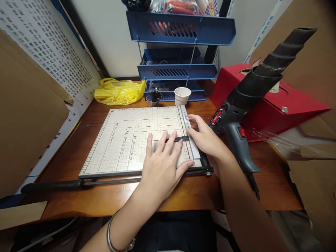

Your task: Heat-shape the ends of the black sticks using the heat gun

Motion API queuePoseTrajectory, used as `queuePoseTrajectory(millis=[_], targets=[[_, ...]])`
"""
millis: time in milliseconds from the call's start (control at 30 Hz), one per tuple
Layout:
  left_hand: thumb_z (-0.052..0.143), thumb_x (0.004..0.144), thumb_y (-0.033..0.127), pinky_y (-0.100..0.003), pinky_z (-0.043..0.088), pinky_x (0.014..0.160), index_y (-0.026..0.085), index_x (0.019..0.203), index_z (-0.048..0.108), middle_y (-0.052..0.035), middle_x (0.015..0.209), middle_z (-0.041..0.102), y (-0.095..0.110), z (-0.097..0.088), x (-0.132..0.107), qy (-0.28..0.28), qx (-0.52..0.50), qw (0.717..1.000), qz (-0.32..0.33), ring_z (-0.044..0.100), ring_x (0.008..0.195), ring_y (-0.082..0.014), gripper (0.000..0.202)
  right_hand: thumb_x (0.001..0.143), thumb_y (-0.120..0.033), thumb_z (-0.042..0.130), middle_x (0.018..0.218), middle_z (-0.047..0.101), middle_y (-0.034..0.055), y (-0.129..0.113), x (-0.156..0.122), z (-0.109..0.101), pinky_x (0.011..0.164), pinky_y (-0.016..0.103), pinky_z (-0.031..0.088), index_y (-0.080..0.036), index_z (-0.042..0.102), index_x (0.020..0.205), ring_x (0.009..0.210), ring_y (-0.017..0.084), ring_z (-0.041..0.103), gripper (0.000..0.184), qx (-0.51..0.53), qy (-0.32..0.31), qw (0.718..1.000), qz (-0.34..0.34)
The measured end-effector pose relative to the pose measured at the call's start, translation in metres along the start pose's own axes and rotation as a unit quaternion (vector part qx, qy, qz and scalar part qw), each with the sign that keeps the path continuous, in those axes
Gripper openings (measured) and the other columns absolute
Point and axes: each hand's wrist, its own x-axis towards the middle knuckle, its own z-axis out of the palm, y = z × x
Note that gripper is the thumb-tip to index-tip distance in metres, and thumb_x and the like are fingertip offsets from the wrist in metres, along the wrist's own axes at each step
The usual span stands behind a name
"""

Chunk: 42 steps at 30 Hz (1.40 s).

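A cream paper cutter [105, 140] with a printed grid lies on the wooden table, its black-handled blade arm [52, 186] lowered along the near side. My left hand [162, 164] rests flat on the board, fingers spread, with fingertips at a small bundle of thin black strips [178, 139]. The strips run to the right under the metal guide bar [193, 145]. My right hand [204, 138] curls at the outer edge of that bar, thumb against it; what its fingers grip past the edge is hidden.
A grey heat gun [237, 115] stands to the right, before a red box [262, 115]. Behind the cutter are a paper cup [182, 96], a clear cup of black pieces [154, 98], a yellow plastic bag [119, 91] and a blue tiered tray [181, 29]. Cardboard flanks both sides.
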Motion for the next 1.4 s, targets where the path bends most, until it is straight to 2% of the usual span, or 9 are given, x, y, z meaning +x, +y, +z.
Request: queuePoseTrajectory(millis=[567, 833, 1000, 1100, 1233, 1400], targets=[[0.034, 0.109, 0.059, -0.073, 0.015, 0.125, 0.016, 0.147, 0.059, -0.0122, 0.164, 0.043, -0.003, 0.002, 0.001, -0.007, -0.02, 1.0, 0.007, 0.036, 0.154, -0.038, 0.063, 0.089, -0.022, 0.055, 0.151, 0.056, 0.0128, -0.001, -0.001, -0.001, 0.116, 0.055, 0.045, -0.021, 0.05, 0.139, 0.133, 0.029, 0.058, 0.05, 0.003, -0.003, 1.0, -0.005], [0.041, 0.108, 0.056, -0.07, 0.014, 0.127, 0.017, 0.142, 0.061, -0.013, 0.163, 0.044, -0.001, 0.003, 0.001, 0.036, -0.031, 0.999, 0.016, 0.039, 0.153, -0.0365, 0.056, 0.09, -0.023, 0.056, 0.152, 0.055, 0.0125, 0.0, -0.001, -0.001, 0.117, 0.056, 0.044, -0.022, 0.05, 0.14, 0.135, 0.029, 0.057, 0.051, -0.007, -0.002, 1.0, 0.001], [0.052, 0.106, 0.033, -0.071, 0.015, 0.126, 0.018, 0.117, 0.07, -0.0124, 0.163, 0.045, -0.008, 0.002, 0.008, 0.069, -0.02, 0.997, -0.007, 0.04, 0.153, -0.0354, 0.025, 0.09, -0.021, 0.055, 0.152, 0.055, 0.0126, -0.001, -0.001, -0.001, 0.118, 0.055, 0.043, -0.021, 0.05, 0.14, 0.137, 0.029, 0.055, 0.05, -0.007, -0.005, 1.0, -0.002], [0.057, 0.102, 0.023, -0.071, 0.016, 0.126, 0.018, 0.105, 0.07, -0.0138, 0.16, 0.05, -0.014, 0.002, 0.014, 0.085, -0.025, 0.996, -0.014, 0.042, 0.152, -0.0357, 0.014, 0.091, -0.022, 0.054, 0.154, 0.053, 0.0126, -0.002, -0.001, -0.001, 0.118, 0.056, 0.043, -0.022, 0.05, 0.141, 0.138, 0.029, 0.054, 0.05, -0.009, -0.006, 1.0, 0.004], [0.061, 0.1, 0.021, -0.072, 0.017, 0.126, 0.018, 0.095, 0.069, -0.0147, 0.159, 0.052, -0.02, 0.003, 0.019, 0.075, -0.037, 0.996, -0.018, 0.042, 0.151, -0.0373, 0.01, 0.09, -0.022, 0.054, 0.154, 0.053, 0.0128, -0.003, -0.001, -0.001, 0.117, 0.056, 0.044, -0.022, 0.049, 0.141, 0.138, 0.029, 0.055, 0.051, -0.012, -0.006, 1.0, 0.013], [0.062, 0.098, 0.018, -0.071, 0.018, 0.125, 0.017, 0.09, 0.069, -0.0147, 0.159, 0.051, -0.021, 0.0, 0.025, 0.025, -0.08, 0.996, -0.034, 0.04, 0.152, -0.0384, 0.011, 0.09, -0.022, 0.055, 0.155, 0.052, 0.0118, -0.002, -0.001, -0.001, 0.118, 0.054, 0.043, -0.023, 0.05, 0.14, 0.138, 0.028, 0.054, 0.05, -0.01, -0.006, 1.0, 0.014]])
